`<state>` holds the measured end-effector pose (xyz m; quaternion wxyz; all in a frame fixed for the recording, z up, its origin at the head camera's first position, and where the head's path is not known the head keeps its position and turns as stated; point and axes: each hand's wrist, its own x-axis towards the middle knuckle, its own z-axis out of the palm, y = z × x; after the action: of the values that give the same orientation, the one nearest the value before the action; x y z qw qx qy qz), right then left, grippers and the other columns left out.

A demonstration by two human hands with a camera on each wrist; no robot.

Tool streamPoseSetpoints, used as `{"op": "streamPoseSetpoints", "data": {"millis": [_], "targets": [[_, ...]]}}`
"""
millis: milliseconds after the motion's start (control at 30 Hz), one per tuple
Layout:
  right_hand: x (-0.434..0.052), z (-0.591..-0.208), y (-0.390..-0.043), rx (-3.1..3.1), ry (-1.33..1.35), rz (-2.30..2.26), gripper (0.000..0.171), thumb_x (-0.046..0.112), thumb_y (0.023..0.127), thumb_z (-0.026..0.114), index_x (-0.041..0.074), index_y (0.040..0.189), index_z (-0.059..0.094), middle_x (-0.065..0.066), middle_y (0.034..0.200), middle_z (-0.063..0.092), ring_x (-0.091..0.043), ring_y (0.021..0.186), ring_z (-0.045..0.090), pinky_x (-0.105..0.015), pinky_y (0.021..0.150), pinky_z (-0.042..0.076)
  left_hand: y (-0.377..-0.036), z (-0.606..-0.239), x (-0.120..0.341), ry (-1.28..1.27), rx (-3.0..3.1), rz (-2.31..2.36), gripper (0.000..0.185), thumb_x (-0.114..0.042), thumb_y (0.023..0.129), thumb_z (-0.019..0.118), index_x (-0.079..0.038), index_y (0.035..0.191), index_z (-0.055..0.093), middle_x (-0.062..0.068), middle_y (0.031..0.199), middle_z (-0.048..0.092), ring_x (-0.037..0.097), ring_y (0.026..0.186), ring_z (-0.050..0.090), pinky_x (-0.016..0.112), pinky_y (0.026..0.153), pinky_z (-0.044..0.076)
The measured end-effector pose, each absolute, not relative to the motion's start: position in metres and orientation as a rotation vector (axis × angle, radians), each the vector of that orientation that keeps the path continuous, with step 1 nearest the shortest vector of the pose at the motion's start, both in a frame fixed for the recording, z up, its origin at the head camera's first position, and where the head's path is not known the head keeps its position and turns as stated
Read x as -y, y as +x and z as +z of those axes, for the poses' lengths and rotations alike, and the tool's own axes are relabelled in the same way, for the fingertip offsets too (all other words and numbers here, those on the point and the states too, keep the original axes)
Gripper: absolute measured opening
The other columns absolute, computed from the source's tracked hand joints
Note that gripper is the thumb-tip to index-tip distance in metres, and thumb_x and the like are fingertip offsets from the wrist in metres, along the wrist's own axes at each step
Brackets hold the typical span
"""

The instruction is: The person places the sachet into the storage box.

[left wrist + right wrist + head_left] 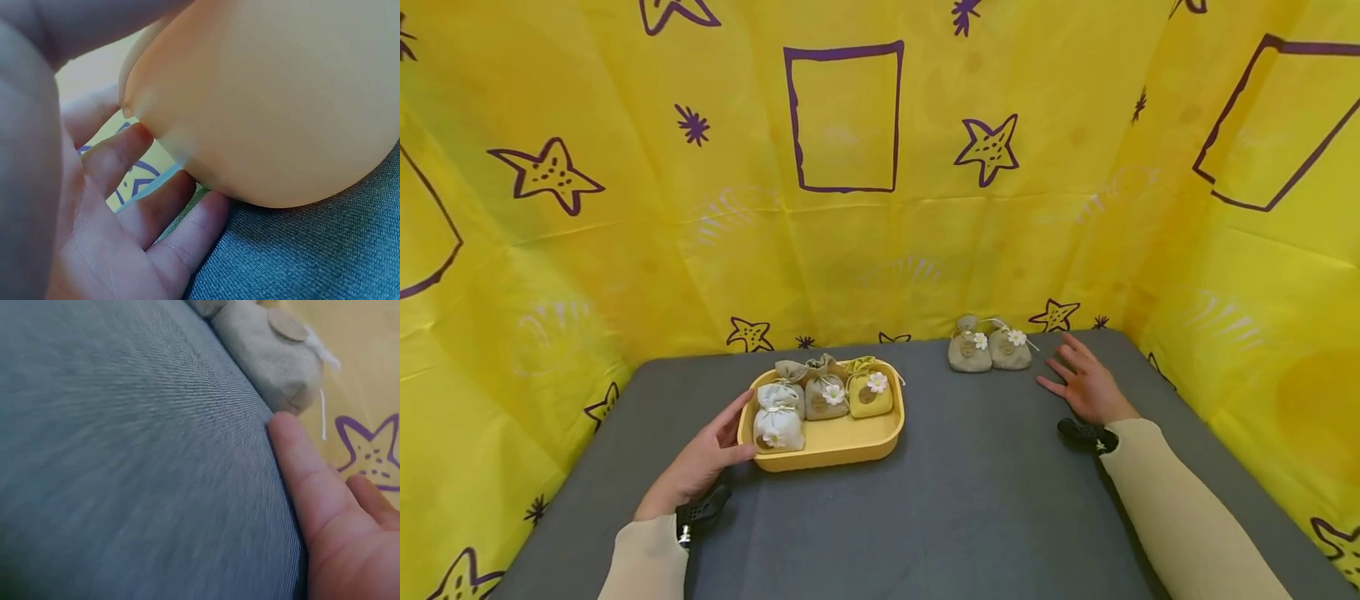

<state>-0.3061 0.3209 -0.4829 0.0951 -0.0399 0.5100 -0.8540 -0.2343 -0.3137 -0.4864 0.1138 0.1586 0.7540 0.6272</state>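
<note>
A yellow tray (835, 450) on the grey table holds three small sachet bags: a white one (778, 419), a beige one (825, 393) and a yellow one (869, 393), each with a daisy. My left hand (711, 450) rests against the tray's left end, its thumb by the rim. In the left wrist view its straight fingers (144, 212) lie along the tray's outer wall (269, 94). My right hand (1081, 382) lies flat on the table with spread fingers, just right of two beige sachets (990, 347). The right wrist view shows one finger (309, 481) near a beige sachet (265, 356), not touching it.
The grey table (970, 500) is walled at the back and both sides by a yellow cloth with purple stars (850, 233). The two loose sachets stand close to the back wall. Bare tabletop lies between the tray and my right hand and along the front.
</note>
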Motion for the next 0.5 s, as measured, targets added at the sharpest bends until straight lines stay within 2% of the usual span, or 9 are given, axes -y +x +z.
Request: {"op": "streamPoseSetpoints", "data": {"millis": [167, 267, 500], "targets": [[-0.309, -0.482, -0.328, -1.721, -0.093, -2.402, 0.076, 0.025, 0.108, 0.046, 0.026, 0.160, -0.010, -0.003, 0.163, -0.024, -0.032, 0.149, -0.008, -0.059, 0.113, 0.022, -0.235, -0.485, 0.315, 0.448, -2.231, 1.827, 0.086, -0.013, 0.096, 0.068, -0.016, 0.162, 0.012, 0.015, 0.164, 0.008, 0.037, 0.147, 0.013, 0.017, 0.100, 0.036], [-0.302, -0.480, -0.338, -1.852, -0.073, -2.336, 0.076, 0.025, 0.107, 0.050, 0.023, 0.161, -0.004, -0.007, 0.164, -0.017, -0.033, 0.150, -0.001, -0.060, 0.111, 0.027, -0.236, -0.484, 0.314, 0.446, -2.241, 1.823, 0.086, -0.012, 0.096, 0.068, -0.016, 0.161, 0.013, 0.014, 0.165, 0.009, 0.037, 0.148, 0.013, 0.017, 0.100, 0.036], [-0.290, -0.481, -0.352, -2.158, -0.081, -2.081, 0.078, 0.023, 0.103, 0.059, 0.019, 0.162, 0.008, -0.017, 0.164, -0.004, -0.039, 0.146, 0.015, -0.050, 0.103, 0.043, -0.235, -0.486, 0.313, 0.432, -2.238, 1.830, 0.086, -0.012, 0.095, 0.068, -0.016, 0.161, 0.013, 0.015, 0.164, 0.009, 0.036, 0.147, 0.014, 0.017, 0.100, 0.036]]}}
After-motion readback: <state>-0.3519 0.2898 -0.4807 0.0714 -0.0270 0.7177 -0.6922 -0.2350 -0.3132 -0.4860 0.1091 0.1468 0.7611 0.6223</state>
